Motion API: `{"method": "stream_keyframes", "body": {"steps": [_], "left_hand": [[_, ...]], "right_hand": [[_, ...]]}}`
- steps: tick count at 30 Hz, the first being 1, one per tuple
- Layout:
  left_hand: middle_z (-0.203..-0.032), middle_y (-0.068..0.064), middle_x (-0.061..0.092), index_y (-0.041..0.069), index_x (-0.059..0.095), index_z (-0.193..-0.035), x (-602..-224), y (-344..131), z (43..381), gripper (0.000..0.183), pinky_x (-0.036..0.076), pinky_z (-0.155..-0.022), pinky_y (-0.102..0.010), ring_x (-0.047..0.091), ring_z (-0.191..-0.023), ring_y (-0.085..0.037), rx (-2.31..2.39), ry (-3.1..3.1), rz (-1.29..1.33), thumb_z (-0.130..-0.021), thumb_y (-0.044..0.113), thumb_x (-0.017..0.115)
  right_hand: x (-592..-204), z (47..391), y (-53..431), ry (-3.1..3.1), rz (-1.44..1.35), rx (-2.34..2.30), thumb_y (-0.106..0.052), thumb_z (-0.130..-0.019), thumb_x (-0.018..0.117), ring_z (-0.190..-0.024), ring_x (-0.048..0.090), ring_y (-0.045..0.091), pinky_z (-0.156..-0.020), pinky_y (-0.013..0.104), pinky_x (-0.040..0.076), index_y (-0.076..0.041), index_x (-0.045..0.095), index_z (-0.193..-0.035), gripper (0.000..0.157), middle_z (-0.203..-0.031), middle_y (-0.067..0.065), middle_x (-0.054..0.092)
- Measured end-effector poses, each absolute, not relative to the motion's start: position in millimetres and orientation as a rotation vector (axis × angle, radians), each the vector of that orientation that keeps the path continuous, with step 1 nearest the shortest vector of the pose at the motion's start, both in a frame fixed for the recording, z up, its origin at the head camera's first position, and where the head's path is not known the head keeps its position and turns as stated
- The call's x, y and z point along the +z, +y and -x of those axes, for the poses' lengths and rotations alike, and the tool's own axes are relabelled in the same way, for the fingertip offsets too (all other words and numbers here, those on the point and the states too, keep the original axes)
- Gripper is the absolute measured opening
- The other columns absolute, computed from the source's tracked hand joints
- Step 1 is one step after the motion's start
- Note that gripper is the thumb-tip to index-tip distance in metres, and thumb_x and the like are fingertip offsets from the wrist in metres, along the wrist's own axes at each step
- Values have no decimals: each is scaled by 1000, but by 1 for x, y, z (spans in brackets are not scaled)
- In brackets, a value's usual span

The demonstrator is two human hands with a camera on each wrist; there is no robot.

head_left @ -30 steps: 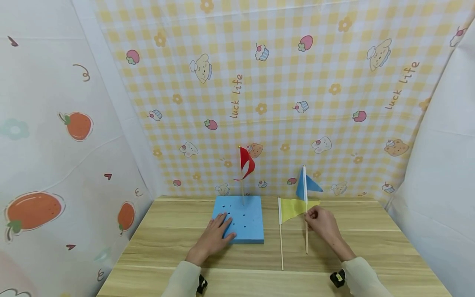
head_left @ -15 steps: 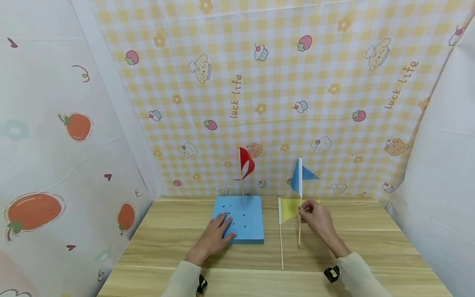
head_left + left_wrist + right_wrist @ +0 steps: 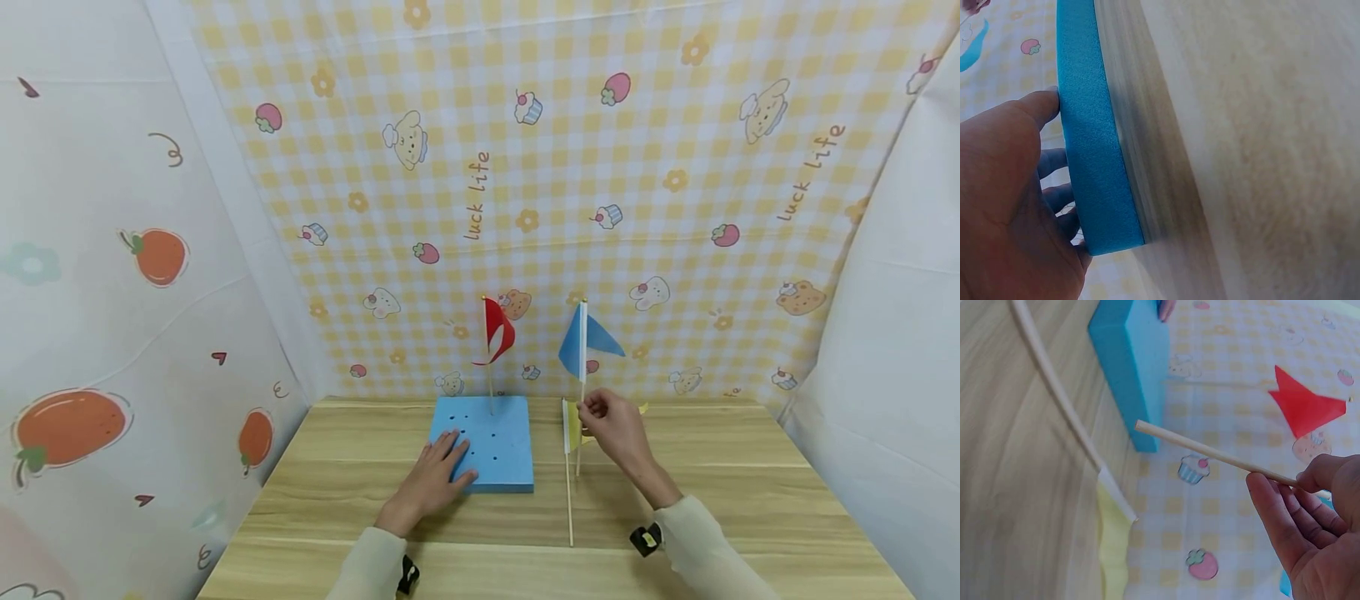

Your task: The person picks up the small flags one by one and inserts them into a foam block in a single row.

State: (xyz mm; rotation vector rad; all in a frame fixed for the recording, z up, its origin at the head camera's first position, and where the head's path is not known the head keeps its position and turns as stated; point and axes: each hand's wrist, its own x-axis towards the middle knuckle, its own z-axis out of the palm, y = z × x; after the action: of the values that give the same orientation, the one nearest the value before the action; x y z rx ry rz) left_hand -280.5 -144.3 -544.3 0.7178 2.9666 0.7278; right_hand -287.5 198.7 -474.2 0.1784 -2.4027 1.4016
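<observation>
Lettering (image 3: 477,196) "luck life", upper centre and upper right
Right hand (image 3: 618,429) pinches the blue flag (image 3: 572,343), right of centre; left hand (image 3: 433,479) rests spread on the blue block (image 3: 514,450).

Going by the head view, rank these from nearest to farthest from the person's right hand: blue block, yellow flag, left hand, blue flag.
1. Blue flag: held in the right hand.
2. Yellow flag: at that hand's left, partly hidden by it.
3. Blue block: farther left.
4. Left hand: resting on the block's left part.

Right fingers (image 3: 1275,515) further left, blue flag (image 3: 582,346) raised, nearer the blue block (image 3: 487,446), yellow flag (image 3: 573,429) more covered
</observation>
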Motion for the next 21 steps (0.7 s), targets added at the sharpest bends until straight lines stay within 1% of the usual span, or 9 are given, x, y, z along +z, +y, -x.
{"method": "stream_keyframes", "body": {"steps": [3,7,9,16,21], "left_hand": [[-172,-23,33,3,47,-160,-543,-144,280,66,20,-131,-66,26,-162,-45,731,2963,-712,-109,42,60],[-172,-23,34,3,48,-160,-543,-145,279,66,21,-131,-66,27,-162,-44,744,2962,-707,-109,42,60],[-172,-23,34,2,48,-159,-543,-144,279,65,21,-131,-66,27,-162,-44,752,2962,-709,-109,42,60],[-170,-24,35,2,49,-158,-544,-145,280,64,23,-129,-69,29,-160,-47,750,2983,-736,-108,40,62],[-172,-23,34,3,47,-160,-544,-145,280,66,21,-130,-66,27,-162,-45,738,2965,-720,-109,42,60]], "right_hand": [[-470,290,190,-2391,-219,1401,-2,-99,70,-69,73,19,-63,33,66,2,70,-97,4,-85,15,72],[-465,292,178,-2384,-263,1375,-3,-99,71,-71,73,19,-61,23,64,0,71,-98,4,-86,13,73],[-464,293,174,-2375,-285,1360,-4,-99,72,-71,73,18,-60,21,63,-1,71,-97,4,-85,13,73],[-459,298,158,-2334,-370,1316,-6,-99,75,-67,72,15,-58,19,61,-3,71,-95,6,-83,10,73],[-457,302,148,-2320,-394,1312,-4,-97,76,-63,72,15,-56,18,59,-4,71,-93,6,-81,9,74]]}}
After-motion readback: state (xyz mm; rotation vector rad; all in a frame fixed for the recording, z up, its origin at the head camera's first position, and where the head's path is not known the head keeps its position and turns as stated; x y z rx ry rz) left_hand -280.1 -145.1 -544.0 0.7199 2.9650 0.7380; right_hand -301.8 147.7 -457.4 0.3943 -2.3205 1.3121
